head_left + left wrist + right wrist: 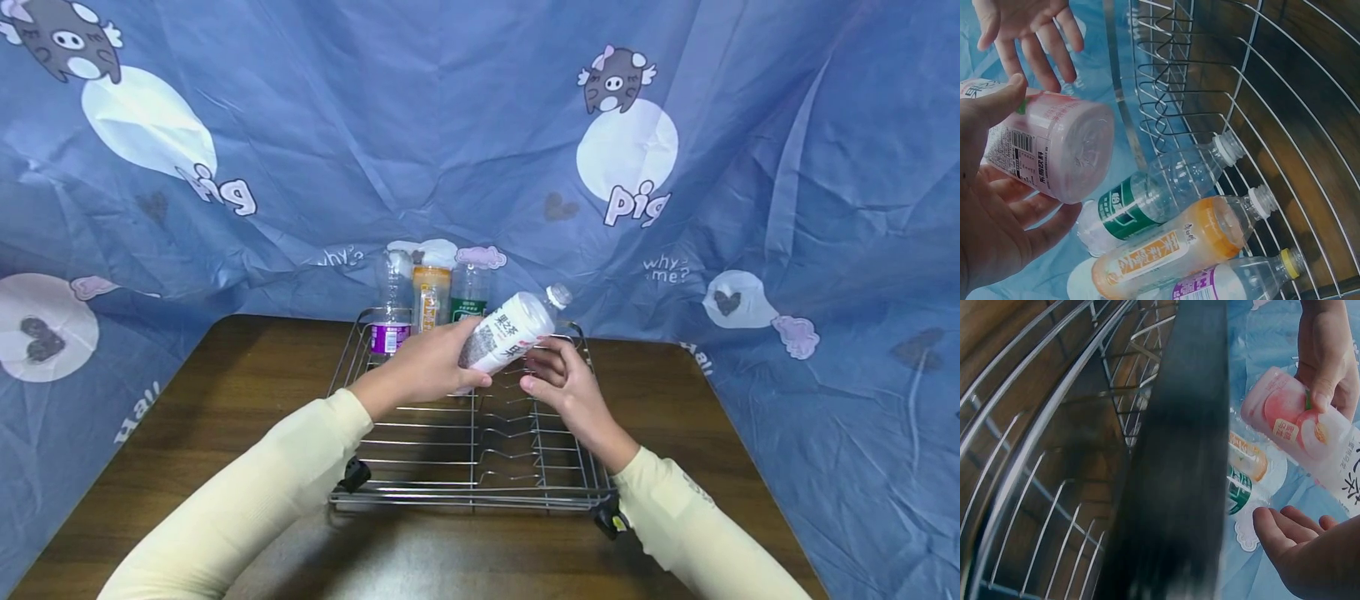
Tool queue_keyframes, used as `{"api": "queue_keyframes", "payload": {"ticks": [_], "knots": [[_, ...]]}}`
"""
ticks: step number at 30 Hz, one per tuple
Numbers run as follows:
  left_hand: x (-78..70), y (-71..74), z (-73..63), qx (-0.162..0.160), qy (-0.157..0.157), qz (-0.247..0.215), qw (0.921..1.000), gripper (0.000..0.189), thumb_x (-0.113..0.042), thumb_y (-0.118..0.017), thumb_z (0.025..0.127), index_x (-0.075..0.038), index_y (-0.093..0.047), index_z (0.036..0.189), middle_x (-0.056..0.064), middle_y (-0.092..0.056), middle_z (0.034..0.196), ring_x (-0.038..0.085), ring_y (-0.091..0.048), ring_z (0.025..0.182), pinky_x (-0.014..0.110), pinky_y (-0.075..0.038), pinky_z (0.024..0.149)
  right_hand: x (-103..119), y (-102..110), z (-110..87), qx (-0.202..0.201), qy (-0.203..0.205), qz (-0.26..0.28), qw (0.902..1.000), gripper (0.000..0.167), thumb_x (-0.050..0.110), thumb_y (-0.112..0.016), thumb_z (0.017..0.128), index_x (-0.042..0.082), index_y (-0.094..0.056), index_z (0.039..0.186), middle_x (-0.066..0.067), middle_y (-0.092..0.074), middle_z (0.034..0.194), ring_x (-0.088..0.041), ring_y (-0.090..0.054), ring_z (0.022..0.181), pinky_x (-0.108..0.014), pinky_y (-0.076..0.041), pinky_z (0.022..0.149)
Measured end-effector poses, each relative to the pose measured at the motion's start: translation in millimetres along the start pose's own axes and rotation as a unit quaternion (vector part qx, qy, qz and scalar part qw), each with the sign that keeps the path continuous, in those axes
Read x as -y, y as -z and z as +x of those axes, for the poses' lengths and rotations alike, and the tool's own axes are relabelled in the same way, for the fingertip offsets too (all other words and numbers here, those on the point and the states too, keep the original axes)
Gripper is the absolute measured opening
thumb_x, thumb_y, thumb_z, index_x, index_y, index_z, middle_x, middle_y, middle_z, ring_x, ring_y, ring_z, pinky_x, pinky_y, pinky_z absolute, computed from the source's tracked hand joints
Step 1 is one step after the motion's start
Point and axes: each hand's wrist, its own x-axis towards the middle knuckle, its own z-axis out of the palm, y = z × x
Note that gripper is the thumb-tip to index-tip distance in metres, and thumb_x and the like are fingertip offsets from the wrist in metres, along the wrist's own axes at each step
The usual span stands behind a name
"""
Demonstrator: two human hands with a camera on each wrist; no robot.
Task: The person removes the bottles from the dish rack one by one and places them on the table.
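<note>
My left hand [429, 360] grips a plastic drink bottle [504, 335] by its lower part. It is tilted above the rack, with its clear neck and white cap toward the upper right. In the left wrist view its pinkish base [1088, 150] faces the camera; the right wrist view shows peaches on the label [1297, 419]. My right hand [572, 392] is just right of the bottle, fingers relaxed and bent, holding nothing. In the left wrist view the right hand's spread fingers [1038, 47] appear beyond the bottle, apart from it.
A wire dish rack [435, 442] stands on the wooden table [225, 417]. At its back left, bottles with a purple label [390, 338], an orange label [431, 304] and a green label [468, 308] stand side by side. A blue printed cloth [450, 125] hangs behind.
</note>
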Motion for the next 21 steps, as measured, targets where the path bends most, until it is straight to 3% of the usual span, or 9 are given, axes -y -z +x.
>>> {"api": "queue_keyframes", "payload": {"ticks": [6,16,21], "knots": [[4.3,1.6,-2.5,-0.015,0.007,-0.012,0.9998,0.081,-0.048,-0.084,0.08,-0.016,-0.046,0.144,0.003,-0.069,0.109,0.02,-0.066,0.087,0.039,-0.057,0.073,-5,5,-1.9,0.015,0.041,-0.075,0.9963,0.067,0.001,-0.076,0.086,-0.008,-0.042,0.142,-0.027,-0.052,0.143,-0.041,-0.049,0.134,-0.05,-0.046,0.107],[15.5,7.7,-9.7,-0.05,0.031,-0.038,0.9975,0.08,-0.045,-0.083,0.081,-0.012,-0.045,0.144,0.009,-0.069,0.108,0.023,-0.067,0.089,0.041,-0.057,0.073,-12,6,-8.9,0.019,0.094,-0.241,0.9657,0.071,0.013,-0.086,0.081,0.001,-0.05,0.141,-0.02,-0.057,0.141,-0.035,-0.053,0.131,-0.051,-0.046,0.106],[24.5,12.0,-17.2,-0.087,0.046,-0.049,0.994,0.08,-0.042,-0.083,0.082,-0.009,-0.044,0.143,0.011,-0.068,0.115,0.026,-0.067,0.094,0.044,-0.057,0.075,-13,8,-11.1,0.027,0.093,-0.262,0.9602,0.075,0.017,-0.086,0.081,0.003,-0.048,0.144,-0.018,-0.054,0.145,-0.035,-0.051,0.133,-0.054,-0.044,0.107]]}}
